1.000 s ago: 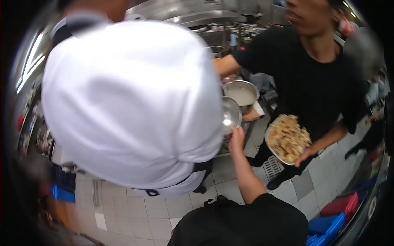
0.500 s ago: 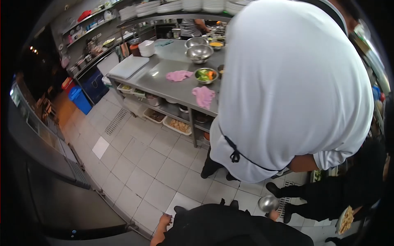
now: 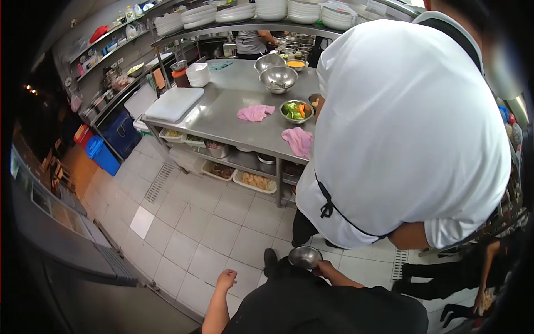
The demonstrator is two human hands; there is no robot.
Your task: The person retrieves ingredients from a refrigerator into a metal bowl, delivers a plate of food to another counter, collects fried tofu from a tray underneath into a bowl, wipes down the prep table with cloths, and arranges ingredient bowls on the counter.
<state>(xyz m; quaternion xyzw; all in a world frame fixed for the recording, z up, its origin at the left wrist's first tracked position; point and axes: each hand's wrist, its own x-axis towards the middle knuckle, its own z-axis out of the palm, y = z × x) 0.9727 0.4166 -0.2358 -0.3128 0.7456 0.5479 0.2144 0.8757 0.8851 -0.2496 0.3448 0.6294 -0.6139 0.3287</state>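
My right hand [image 3: 321, 269] grips the rim of a round metal bowl [image 3: 305, 257], held low in front of my body. The bowl's inside faces up, and I make out no food in it. On the other side, my left hand [image 3: 227, 279] hangs over the floor tiles with loosely bent fingers and nothing visible in it. It touches nothing. A person in a white shirt [image 3: 411, 128] stands close ahead on the right, their back to me and a dark apron string tied behind.
A steel worktable [image 3: 228, 89] ahead bears a white cutting board [image 3: 174, 104], pink cloths [image 3: 256, 113], a bowl of cut vegetables [image 3: 296, 111] and metal bowls [image 3: 279, 79]. Food trays [image 3: 254, 181] sit underneath. Another person [image 3: 484, 267] in dark clothes is at the right.
My right hand has brought the metal bowl leftward and nearer my body's middle. My left hand has come up slightly. The view has shifted, and I stand nearer the white-shirted person.
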